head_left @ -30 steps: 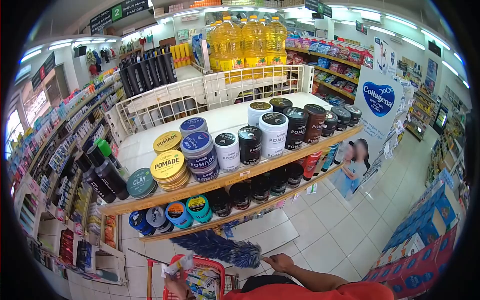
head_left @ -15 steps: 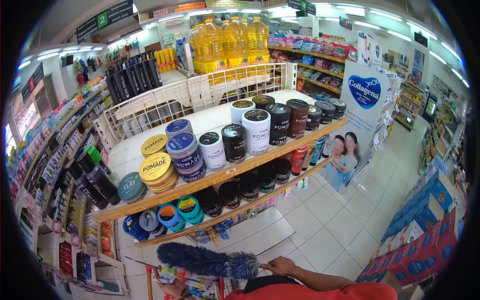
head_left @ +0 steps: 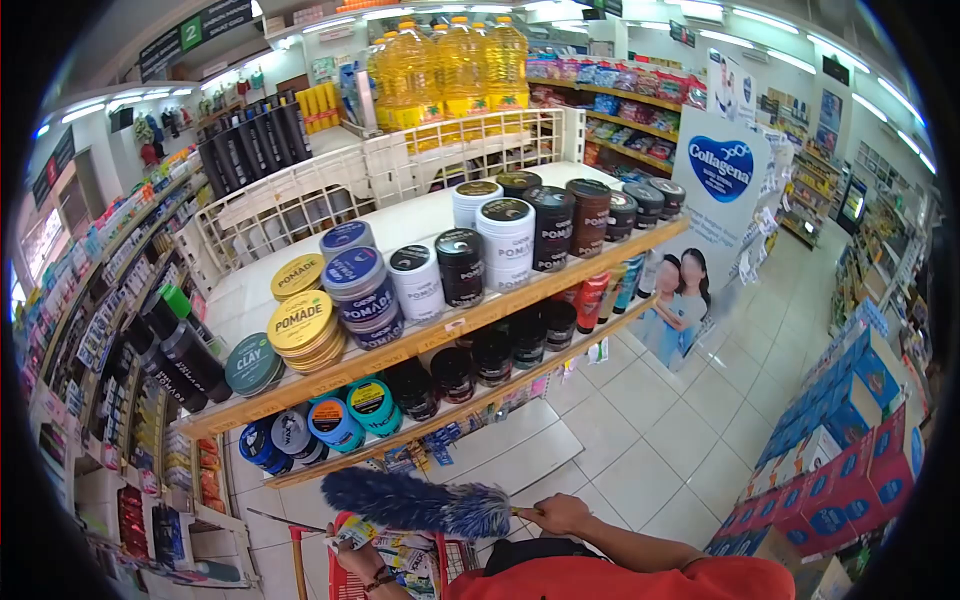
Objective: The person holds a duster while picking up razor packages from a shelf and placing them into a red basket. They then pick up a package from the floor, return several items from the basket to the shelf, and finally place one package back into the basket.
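My right hand (head_left: 563, 513) is closed around the handle of a blue-grey fluffy duster (head_left: 420, 502), which lies across in front of me below the shelves. Low on the left, my left hand (head_left: 354, 562), with a bracelet at the wrist, is closed on a small white and yellow packet (head_left: 352, 530) over a red shopping basket (head_left: 455, 557). More packets (head_left: 412, 553) are in the basket. A thin dark rod (head_left: 285, 520) sticks out leftward beside this hand. Ahead, pomade jars stand on the upper shelf, among them a stack of yellow tins (head_left: 305, 330) and purple jars (head_left: 362, 300).
Dark jars (head_left: 410, 388) and turquoise tubs (head_left: 373, 405) fill the lower shelf. A white wire rack (head_left: 470, 155) backs the upper one, with oil bottles (head_left: 450, 70) behind. To the right are a Collagena standee (head_left: 720, 190) and stacked boxes (head_left: 850, 490).
My view has shifted slightly, so the shelves sit a little further left. The left hand with the packet is now further right and closer over the basket; the right hand still grips the duster.
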A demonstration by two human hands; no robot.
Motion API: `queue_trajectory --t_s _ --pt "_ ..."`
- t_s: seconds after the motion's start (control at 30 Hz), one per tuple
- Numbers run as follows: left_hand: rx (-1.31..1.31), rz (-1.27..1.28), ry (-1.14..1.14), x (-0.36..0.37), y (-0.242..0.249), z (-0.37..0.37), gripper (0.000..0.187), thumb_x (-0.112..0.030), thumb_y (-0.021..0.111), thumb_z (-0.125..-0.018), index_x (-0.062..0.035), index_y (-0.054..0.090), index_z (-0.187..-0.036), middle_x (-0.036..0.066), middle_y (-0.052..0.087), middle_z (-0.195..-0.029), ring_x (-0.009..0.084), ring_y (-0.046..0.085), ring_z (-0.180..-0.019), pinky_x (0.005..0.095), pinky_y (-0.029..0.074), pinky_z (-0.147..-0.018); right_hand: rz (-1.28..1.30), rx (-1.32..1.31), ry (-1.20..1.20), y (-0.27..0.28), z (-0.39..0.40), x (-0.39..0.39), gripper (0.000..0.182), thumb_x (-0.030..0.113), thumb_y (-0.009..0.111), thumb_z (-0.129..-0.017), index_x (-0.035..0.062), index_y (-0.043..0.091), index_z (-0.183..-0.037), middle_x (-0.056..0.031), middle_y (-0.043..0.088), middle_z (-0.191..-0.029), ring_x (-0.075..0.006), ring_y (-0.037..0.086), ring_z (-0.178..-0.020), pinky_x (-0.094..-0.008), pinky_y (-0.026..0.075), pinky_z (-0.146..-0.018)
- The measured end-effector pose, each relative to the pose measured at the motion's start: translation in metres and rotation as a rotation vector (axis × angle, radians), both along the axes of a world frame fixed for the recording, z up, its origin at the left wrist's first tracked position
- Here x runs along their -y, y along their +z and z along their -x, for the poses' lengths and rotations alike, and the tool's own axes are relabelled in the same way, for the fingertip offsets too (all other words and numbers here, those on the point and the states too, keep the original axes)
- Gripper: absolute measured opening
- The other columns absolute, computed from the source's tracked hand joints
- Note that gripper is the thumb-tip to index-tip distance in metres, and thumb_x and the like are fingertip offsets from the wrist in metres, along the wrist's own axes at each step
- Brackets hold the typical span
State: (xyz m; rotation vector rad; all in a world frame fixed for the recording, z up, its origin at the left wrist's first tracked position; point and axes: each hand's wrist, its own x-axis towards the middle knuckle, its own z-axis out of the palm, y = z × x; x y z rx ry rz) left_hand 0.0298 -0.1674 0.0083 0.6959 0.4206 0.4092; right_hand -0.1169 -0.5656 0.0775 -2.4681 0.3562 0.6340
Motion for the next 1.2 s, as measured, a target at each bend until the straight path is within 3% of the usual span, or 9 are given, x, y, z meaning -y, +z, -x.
queue_trajectory --t_s 0.23,0.33,0.47,0.63,0.73,0.77,0.83,1.0,1.2 --pt "-0.122 0.289 -0.213 0.0 -0.045 0.004 0.057 0.008 0.04 -0.077 0.0027 0.052 -0.133 0.022 0.064 -0.116 0.036 0.065 -0.11 0.0541 0.053 -0.096 0.003 0.102 0.044 0.004 0.003 0.005 0.069 0.071 0.041 -0.096 0.0121 0.075 -0.088 -0.0178 0.071 -0.079 -0.0407 0.069 -0.083 -0.0485 0.055 -0.072" --pt "0.094 -0.145 -0.239 0.025 -0.031 -0.001 0.047 0.003 0.059 -0.086 0.0011 0.053 -0.133 0.017 0.066 -0.118 0.031 0.069 -0.097 0.0465 0.058 -0.086 0.012 0.103 0.098 -0.021 0.005 0.011 0.068 0.07 0.041 -0.096 0.0118 0.075 -0.088 -0.0185 0.071 -0.079 -0.0409 0.069 -0.082 -0.0489 0.055 -0.072" --pt "-0.148 -1.699 -0.52 0.041 0.03 -0.002 0.025 -0.013 0.067 -0.081 0.0042 0.069 -0.1 0.031 0.068 -0.099 0.046 0.067 -0.089 0.0514 0.053 -0.079 0.116 0.138 -0.088 -0.055 0.031 0.022 0.068 0.069 0.044 -0.096 0.0094 0.075 -0.083 -0.0217 0.07 -0.079 -0.0431 0.068 -0.08 -0.0503 0.054 -0.07" --pt "0.7 -1.775 -0.892 0.139 0.235 -0.001 0.018 -0.011 0.067 -0.072 0.0005 0.068 -0.085 0.022 0.066 -0.087 0.0418 0.065 -0.088 0.0514 0.05 -0.078 0.222 0.046 -0.165 -0.09 0.044 0.055 0.063 0.061 0.048 -0.098 0.0048 0.074 -0.085 -0.0219 0.071 -0.083 -0.0428 0.069 -0.088 -0.0485 0.056 -0.076" --pt "1.198 -1.755 -0.821 0.195 0.326 0.025 0.007 -0.015 0.073 -0.069 -0.0082 0.072 -0.071 0.011 0.065 -0.07 0.0283 0.067 -0.068 0.0457 0.047 -0.051 -0.003 0.422 -0.263 -0.143 0.053 0.072 0.069 0.053 0.053 -0.099 -0.0054 0.063 -0.064 -0.0242 0.055 -0.058 -0.0335 0.058 -0.054 -0.0532 0.038 -0.056" --pt "1.613 -2.172 -0.857 0.21 0.358 0.033 0.012 -0.023 0.077 -0.072 -0.0118 0.077 -0.078 0.008 0.07 -0.074 0.0276 0.069 -0.068 0.0441 0.051 -0.054 -0.186 0.62 -0.246 -0.17 0.065 0.088 0.069 0.053 0.054 -0.099 -0.0067 0.062 -0.064 -0.0229 0.053 -0.057 -0.0305 0.056 -0.053 -0.0533 0.037 -0.055" --pt "1.81 -2.297 -0.812 0.244 0.403 0.057 0.018 -0.028 0.075 -0.079 -0.015 0.081 -0.091 0.009 0.076 -0.1 0.0262 0.072 -0.1 0.0438 0.059 -0.076 -0.161 0.55 -0.146 -0.176 0.085 0.105 0.069 0.053 0.054 -0.099 -0.0067 0.062 -0.065 -0.023 0.053 -0.057 -0.0307 0.056 -0.054 -0.0533 0.037 -0.055" --pt "1.526 -2.243 -0.926 0.226 0.376 0.047 0.017 -0.028 0.075 -0.079 -0.0141 0.08 -0.089 0.009 0.076 -0.096 0.027 0.071 -0.095 0.0444 0.059 -0.073 -0.186 0.551 0.065 -0.217 0.072 0.082 0.069 0.053 0.054 -0.098 -0.0066 0.062 -0.065 -0.0234 0.054 -0.058 -0.0314 0.057 -0.055 -0.0531 0.038 -0.056" --pt "1.738 -1.991 -0.901 0.3 0.391 0.059 0.017 -0.027 0.073 -0.079 -0.0128 0.079 -0.085 0.009 0.075 -0.09 0.0281 0.07 -0.086 0.0454 0.057 -0.069 0.018 0.768 -0.022 -0.195 0.064 0.122 0.068 0.053 0.055 -0.098 -0.0066 0.063 -0.066 -0.0239 0.054 -0.059 -0.0322 0.057 -0.056 -0.0528 0.039 -0.057"
